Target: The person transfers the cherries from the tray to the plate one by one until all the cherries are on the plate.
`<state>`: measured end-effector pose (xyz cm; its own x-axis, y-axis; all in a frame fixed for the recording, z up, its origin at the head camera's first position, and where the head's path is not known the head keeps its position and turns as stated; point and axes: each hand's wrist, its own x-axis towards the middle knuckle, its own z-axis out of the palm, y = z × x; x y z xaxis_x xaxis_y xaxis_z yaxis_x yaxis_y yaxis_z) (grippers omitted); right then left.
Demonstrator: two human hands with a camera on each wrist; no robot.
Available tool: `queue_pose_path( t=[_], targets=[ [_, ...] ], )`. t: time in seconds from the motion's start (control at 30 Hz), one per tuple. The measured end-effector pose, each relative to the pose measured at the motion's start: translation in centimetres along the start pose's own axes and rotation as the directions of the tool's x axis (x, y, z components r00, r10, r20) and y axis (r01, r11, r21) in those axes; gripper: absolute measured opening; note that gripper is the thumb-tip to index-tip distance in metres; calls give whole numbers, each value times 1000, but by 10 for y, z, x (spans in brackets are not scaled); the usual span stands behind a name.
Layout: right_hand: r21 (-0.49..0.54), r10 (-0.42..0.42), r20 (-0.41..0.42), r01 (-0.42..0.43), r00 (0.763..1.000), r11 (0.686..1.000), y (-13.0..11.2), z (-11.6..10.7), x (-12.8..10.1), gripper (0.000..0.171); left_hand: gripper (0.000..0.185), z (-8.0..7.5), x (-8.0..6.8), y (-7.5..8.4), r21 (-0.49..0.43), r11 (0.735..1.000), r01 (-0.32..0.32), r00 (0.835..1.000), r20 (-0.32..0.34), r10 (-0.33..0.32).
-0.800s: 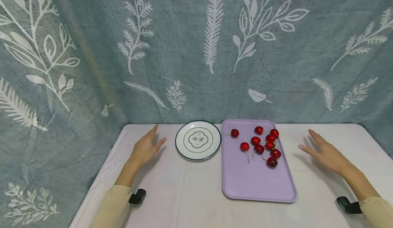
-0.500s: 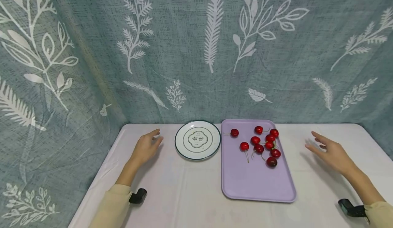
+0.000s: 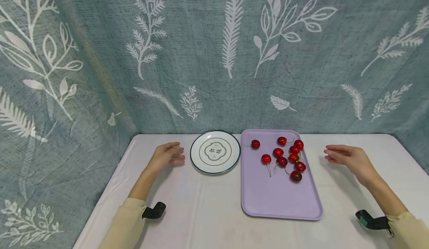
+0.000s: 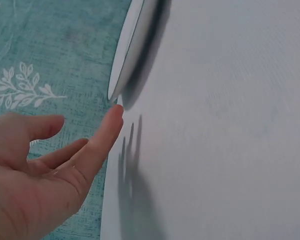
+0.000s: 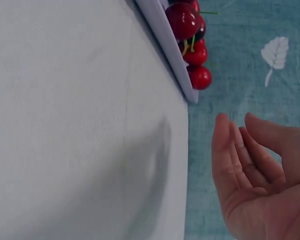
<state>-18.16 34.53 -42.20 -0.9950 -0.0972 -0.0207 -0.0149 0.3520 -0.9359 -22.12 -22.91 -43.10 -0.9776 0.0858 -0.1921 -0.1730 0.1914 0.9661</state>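
A blue-grey curtain (image 3: 214,55) printed with white leaves hangs behind and to the left of a table (image 3: 201,219) under a pale cloth. Against the table's far edge, a little right of the middle, lies a lilac tray (image 3: 278,200), its long side running toward the near edge. Just beside the tray's left edge, also close to the far edge, sits a round white plate (image 3: 215,152) with a dark rim and a printed centre.

The right hand (image 3: 348,158) hovers over the cloth to the right of the tray, near its far right corner but apart from it, fingers straight, relaxed and pointing left toward the fruit, holding nothing. The left hand (image 3: 165,155) hovers just left of the plate, fingers loosely extended toward its rim, not touching it, also holding nothing.

Nine red cherries (image 3: 289,157) with green stems lie in the far half of the tray, most clustered toward its right edge, one (image 3: 256,144) apart near the far left corner.
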Motion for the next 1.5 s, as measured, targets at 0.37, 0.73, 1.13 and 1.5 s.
queue_pose_path(
  t=[0.37, 0.73, 1.13, 1.5],
  targets=[
    [-49, 6, 19, -5, 1000, 999, -9, 28, 14, 49, 48, 4, 1, 1, -124, 991, 42, 996, 77, -32],
    [-161, -15, 5, 16, 1000, 987, -24, 55, 29, 46, 48, 9, 3, -8, -178, 978, 105, 985, 156, -77],
    [-77, -20, 68, 25, 998, 997, -29, 63, 31, 40, 48, 17, 4, -13, -229, 961, 155, 982, 146, -123],
    [-135, -62, 91, 74, 994, 988, -27, 70, 31, 35, 51, 29, 5, -11, -212, 961, 178, 984, 49, -171]
  ],
)
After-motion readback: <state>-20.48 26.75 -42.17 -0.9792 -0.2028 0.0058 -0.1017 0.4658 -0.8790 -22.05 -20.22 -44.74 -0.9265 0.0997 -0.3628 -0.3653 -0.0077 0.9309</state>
